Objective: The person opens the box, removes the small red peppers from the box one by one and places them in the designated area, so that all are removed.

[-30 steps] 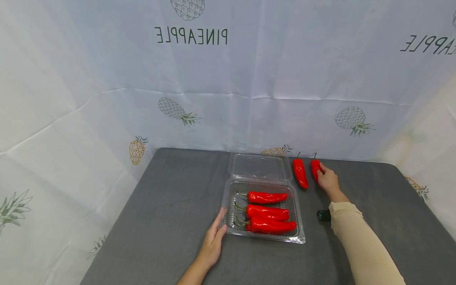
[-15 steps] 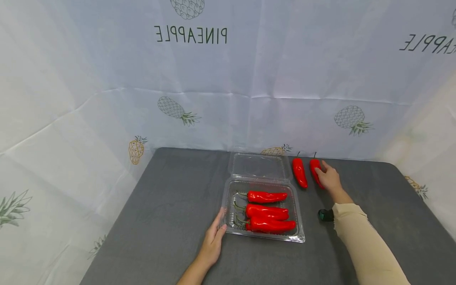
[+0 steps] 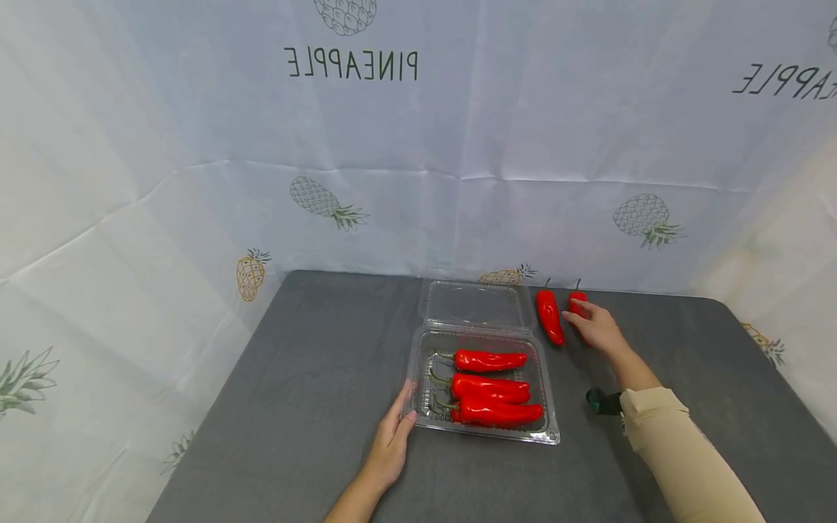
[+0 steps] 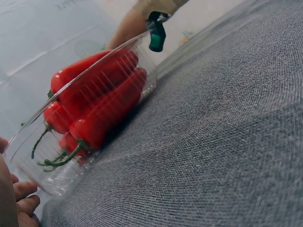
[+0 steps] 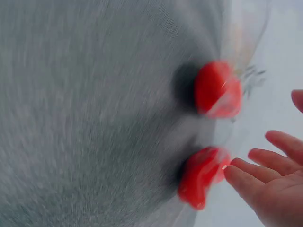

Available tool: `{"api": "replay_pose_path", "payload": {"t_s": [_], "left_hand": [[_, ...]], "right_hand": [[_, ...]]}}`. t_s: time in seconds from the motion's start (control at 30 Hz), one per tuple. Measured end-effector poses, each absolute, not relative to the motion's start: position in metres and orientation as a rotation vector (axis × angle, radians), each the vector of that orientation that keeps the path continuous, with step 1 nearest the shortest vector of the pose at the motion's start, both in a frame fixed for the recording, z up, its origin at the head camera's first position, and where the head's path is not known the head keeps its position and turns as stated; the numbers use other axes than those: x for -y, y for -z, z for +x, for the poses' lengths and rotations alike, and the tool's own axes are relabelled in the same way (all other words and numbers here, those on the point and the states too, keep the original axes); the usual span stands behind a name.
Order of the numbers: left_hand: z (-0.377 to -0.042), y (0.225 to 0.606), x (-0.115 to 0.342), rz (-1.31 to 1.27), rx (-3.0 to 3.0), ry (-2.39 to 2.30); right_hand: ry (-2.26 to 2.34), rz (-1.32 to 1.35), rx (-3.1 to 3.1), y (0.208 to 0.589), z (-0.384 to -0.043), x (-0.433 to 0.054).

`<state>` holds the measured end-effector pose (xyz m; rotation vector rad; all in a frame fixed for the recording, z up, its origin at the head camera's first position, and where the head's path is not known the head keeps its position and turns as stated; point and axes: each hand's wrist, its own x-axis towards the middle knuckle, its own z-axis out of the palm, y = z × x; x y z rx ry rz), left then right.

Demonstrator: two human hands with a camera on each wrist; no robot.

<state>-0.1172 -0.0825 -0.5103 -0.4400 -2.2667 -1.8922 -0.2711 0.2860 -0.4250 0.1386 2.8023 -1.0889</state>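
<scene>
Several red peppers with green stems lie crosswise in a clear plastic clamshell container, its lid folded back. My left hand grips the container's near left corner; in the left wrist view its fingers bend against the clear wall. Two more red peppers lie to the right, a left one and a right one. My right hand hovers over the right pepper, hiding its lower part. In the right wrist view the hand's fingers are spread beside that pepper, holding nothing.
A grey cloth-covered table carries everything. Behind it hangs a pale curtain printed with pineapples. A dark strap-mounted device sits on the right forearm, just above the table.
My right hand has drawn toward me and slightly left, its fingers loosening from the right pepper, which stays in place. The left hand and container have not moved.
</scene>
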Motion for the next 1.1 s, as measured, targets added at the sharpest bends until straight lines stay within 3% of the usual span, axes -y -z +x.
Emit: {"api": "replay_pose_path", "payload": {"t_s": [1.1], "left_hand": [[-0.118,0.513,0.082,-0.433,2.276,1.892]], "right_hand": [[1.124,-0.305,-2.667,0.398,-0.219,-0.231]]}}
